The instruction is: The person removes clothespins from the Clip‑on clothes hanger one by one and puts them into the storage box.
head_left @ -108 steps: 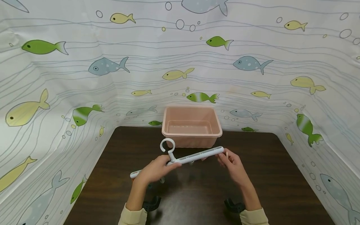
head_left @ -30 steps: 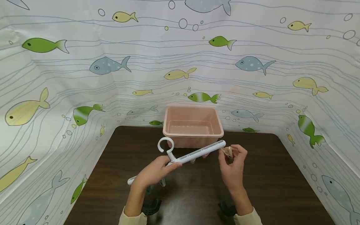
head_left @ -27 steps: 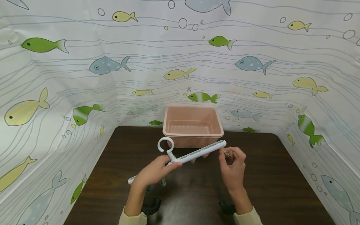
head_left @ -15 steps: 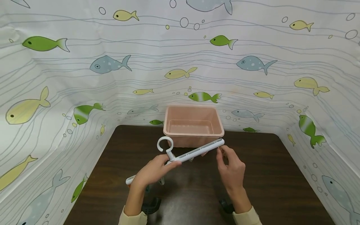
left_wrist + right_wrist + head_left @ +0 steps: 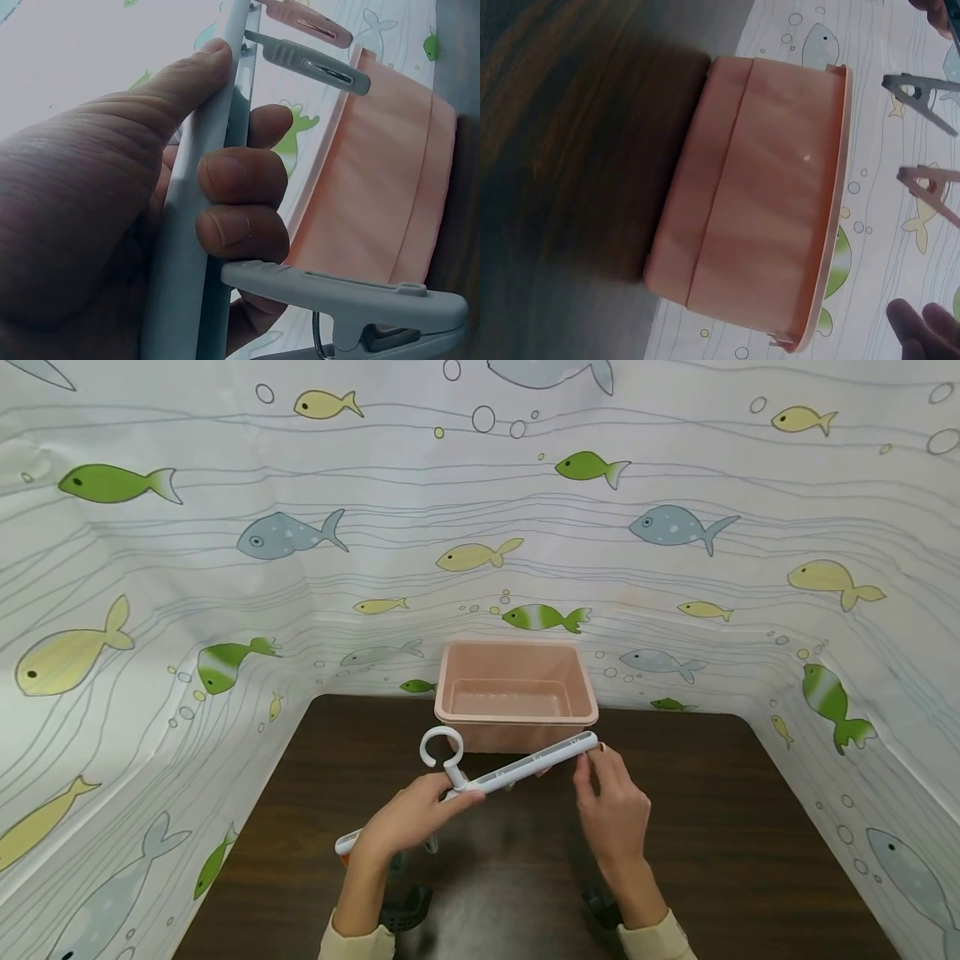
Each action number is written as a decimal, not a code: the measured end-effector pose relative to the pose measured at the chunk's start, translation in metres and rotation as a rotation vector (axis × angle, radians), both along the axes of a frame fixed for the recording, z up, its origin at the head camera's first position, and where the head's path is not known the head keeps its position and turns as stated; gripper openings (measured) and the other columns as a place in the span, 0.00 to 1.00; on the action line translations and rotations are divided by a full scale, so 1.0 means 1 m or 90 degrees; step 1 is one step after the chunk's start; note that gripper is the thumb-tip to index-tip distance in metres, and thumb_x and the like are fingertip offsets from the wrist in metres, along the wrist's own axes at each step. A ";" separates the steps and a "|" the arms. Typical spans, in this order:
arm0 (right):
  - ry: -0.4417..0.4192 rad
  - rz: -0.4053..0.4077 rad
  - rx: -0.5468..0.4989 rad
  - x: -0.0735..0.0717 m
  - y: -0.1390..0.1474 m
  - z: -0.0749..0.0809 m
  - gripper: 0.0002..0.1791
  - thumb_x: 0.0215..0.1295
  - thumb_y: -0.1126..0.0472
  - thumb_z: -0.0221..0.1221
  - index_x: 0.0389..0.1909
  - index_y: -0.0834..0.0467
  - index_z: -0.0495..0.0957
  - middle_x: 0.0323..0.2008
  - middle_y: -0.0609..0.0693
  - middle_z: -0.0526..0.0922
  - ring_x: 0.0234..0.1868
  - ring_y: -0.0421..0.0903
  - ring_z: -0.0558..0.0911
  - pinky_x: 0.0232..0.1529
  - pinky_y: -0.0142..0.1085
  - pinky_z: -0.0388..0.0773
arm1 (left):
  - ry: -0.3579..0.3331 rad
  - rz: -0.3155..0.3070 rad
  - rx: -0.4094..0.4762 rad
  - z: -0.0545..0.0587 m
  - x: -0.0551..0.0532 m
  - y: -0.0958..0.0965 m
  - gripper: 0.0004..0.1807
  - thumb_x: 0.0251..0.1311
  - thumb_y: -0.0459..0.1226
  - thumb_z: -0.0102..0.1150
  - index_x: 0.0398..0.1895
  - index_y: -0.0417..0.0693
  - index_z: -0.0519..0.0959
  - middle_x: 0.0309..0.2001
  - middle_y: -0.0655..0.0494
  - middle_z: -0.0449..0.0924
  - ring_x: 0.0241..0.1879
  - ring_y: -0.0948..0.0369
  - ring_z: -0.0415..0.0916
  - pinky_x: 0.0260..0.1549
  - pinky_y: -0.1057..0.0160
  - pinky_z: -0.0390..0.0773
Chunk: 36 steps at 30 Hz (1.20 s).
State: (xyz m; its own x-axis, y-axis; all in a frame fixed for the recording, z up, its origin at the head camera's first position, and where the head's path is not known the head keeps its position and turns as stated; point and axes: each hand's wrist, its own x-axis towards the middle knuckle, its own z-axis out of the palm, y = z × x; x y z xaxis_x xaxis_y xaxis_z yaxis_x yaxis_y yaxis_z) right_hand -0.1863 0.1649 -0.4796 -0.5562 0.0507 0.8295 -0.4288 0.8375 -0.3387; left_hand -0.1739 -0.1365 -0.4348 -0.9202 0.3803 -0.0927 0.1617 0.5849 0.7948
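My left hand [image 5: 416, 818] grips the middle of a white clip hanger [image 5: 528, 767], just below its open round hook [image 5: 442, 747]. The bar tilts up to the right. In the left wrist view a pink clothespin [image 5: 311, 21] and grey clothespins [image 5: 319, 66] hang from its underside. The right wrist view shows a grey clothespin [image 5: 919, 90] and a pink clothespin [image 5: 930, 178] from the side. At the bar's right end my right hand [image 5: 615, 810] pinches a beige clothespin, now mostly hidden by the fingers. An orange bit [image 5: 346, 860] shows under the left end.
A pink plastic basin [image 5: 517, 737] stands at the back of the dark wooden table [image 5: 675, 860], behind the hanger. A white fish-patterned sheet [image 5: 375, 460] surrounds the table on the back and sides. Black devices [image 5: 405, 907] sit at both wrists.
My right hand has moved left and up against the bar's right end, and the beige clothespin seen in its fingers is now largely covered. My left hand keeps its grip, nearly still.
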 end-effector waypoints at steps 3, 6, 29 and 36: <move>-0.035 -0.014 -0.014 0.001 -0.001 -0.001 0.08 0.80 0.58 0.58 0.47 0.58 0.82 0.46 0.57 0.85 0.26 0.53 0.82 0.23 0.52 0.79 | 0.011 -0.007 0.001 -0.002 0.000 0.003 0.21 0.74 0.63 0.59 0.39 0.58 0.80 0.30 0.62 0.68 0.31 0.64 0.67 0.34 0.60 0.70; -0.048 -0.012 -0.037 0.001 -0.001 -0.001 0.07 0.81 0.59 0.57 0.47 0.59 0.80 0.43 0.57 0.81 0.26 0.52 0.78 0.26 0.53 0.77 | 0.023 -0.027 0.016 -0.005 -0.001 0.006 0.21 0.75 0.62 0.59 0.38 0.57 0.79 0.29 0.64 0.66 0.31 0.65 0.67 0.36 0.61 0.70; -0.306 0.391 -0.289 0.003 0.018 0.018 0.09 0.88 0.65 0.46 0.46 0.63 0.73 0.26 0.54 0.70 0.26 0.49 0.72 0.37 0.35 0.78 | 0.057 -0.088 0.034 0.010 -0.005 -0.007 0.12 0.76 0.55 0.62 0.38 0.62 0.82 0.33 0.67 0.72 0.37 0.66 0.70 0.42 0.63 0.71; -0.358 0.465 -0.261 -0.001 0.028 0.028 0.10 0.89 0.64 0.45 0.45 0.60 0.73 0.24 0.54 0.69 0.25 0.45 0.76 0.38 0.36 0.84 | 0.043 -0.097 0.043 0.013 -0.007 -0.011 0.11 0.76 0.53 0.63 0.39 0.61 0.82 0.33 0.66 0.71 0.37 0.66 0.70 0.42 0.63 0.71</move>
State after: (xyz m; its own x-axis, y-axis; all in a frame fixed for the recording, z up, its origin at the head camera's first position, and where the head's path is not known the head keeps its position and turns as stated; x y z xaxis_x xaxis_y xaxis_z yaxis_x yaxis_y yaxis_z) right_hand -0.1871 0.1928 -0.4518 -0.8702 -0.2362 0.4324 -0.4798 0.2066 -0.8527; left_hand -0.1810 -0.1475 -0.4215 -0.8551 0.5184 -0.0025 0.2980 0.4955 0.8159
